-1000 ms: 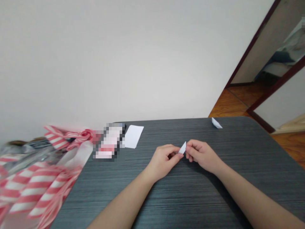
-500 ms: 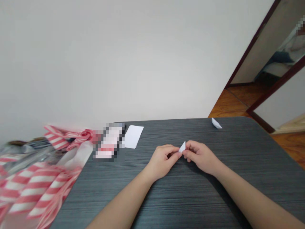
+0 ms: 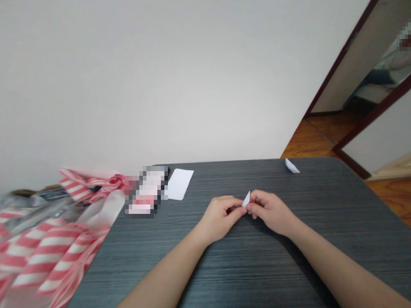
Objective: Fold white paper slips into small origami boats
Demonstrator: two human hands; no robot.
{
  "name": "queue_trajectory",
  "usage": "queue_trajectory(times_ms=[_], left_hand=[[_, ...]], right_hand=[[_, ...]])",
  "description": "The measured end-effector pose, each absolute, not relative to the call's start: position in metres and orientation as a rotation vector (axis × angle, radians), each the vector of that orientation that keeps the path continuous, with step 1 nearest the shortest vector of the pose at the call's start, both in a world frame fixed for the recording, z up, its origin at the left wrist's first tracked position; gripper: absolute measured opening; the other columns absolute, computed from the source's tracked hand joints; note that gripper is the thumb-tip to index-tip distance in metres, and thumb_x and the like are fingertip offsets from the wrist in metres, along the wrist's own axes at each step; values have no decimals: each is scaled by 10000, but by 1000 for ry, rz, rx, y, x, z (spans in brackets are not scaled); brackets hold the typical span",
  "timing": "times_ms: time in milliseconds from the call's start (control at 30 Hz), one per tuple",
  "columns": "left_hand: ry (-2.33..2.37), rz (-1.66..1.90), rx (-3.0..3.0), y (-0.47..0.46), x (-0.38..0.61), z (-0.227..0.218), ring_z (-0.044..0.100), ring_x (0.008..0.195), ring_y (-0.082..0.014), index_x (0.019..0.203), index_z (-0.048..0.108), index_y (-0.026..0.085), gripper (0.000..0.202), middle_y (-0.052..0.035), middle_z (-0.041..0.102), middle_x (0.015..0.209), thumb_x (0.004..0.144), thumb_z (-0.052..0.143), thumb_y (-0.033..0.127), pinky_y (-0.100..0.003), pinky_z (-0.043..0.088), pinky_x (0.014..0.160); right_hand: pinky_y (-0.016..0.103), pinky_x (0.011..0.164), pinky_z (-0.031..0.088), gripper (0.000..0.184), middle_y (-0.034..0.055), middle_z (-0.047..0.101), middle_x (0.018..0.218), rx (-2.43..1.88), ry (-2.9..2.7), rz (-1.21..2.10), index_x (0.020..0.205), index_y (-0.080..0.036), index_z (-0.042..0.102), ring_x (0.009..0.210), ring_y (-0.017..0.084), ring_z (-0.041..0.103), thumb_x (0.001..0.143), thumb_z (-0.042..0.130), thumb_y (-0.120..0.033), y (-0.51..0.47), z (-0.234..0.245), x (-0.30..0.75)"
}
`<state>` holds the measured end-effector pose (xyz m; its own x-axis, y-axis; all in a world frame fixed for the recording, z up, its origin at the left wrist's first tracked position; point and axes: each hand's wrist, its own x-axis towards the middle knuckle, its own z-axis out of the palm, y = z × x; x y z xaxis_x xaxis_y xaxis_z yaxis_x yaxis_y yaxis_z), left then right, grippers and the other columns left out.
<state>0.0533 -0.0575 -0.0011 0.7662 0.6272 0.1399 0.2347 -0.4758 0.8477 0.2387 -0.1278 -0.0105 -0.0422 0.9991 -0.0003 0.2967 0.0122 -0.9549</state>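
Observation:
A small piece of folded white paper (image 3: 246, 199) is held just above the middle of the dark table (image 3: 205, 273). My left hand (image 3: 221, 217) pinches its left side between thumb and fingers. From the right, my right hand (image 3: 269, 210) grips the other side with thumb and bent fingers. The paper's pointed tip sticks up between the two hands; its lower part is hidden by the fingers. Farther back on the right lies another folded white paper (image 3: 291, 166). A stack of flat white paper sheets (image 3: 180, 184) rests at the back left.
A phone (image 3: 149, 188), blurred by pixelation, lies beside the sheets. Red-and-white striped cloth (image 3: 54, 252) and clear plastic are heaped left of the table. A white wall (image 3: 180, 81) stands behind it. At the right are wooden floor (image 3: 298, 139) and a doorway, with a partly seen person beyond.
The folded paper has turned slightly between my fingers and shows a narrower face. My left fingertips have shifted a little to the right. The other things stay put.

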Motion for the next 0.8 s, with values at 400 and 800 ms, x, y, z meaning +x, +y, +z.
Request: queue_trajectory(times_ms=[400, 800], left_hand=[[667, 522, 2040, -58, 53, -2, 546, 677, -134, 896, 746, 167, 245, -16, 618, 721, 941, 541, 294, -237, 402, 653], [683, 539, 2053, -57, 53, -2, 541, 659, -125, 835, 735, 160, 216, -10, 618, 710, 921, 563, 258, -230, 387, 628]], right_hand=[[227, 576, 437, 158, -29, 577, 662, -1429, -1490, 1044, 771, -183, 573, 571, 110, 555, 915, 571, -248, -128, -9, 236], [225, 579, 440, 139, -25, 598, 673, -1422, -1515, 1026, 800, -182, 589, 571, 110, 563, 924, 569, -241, -129, -10, 236]])
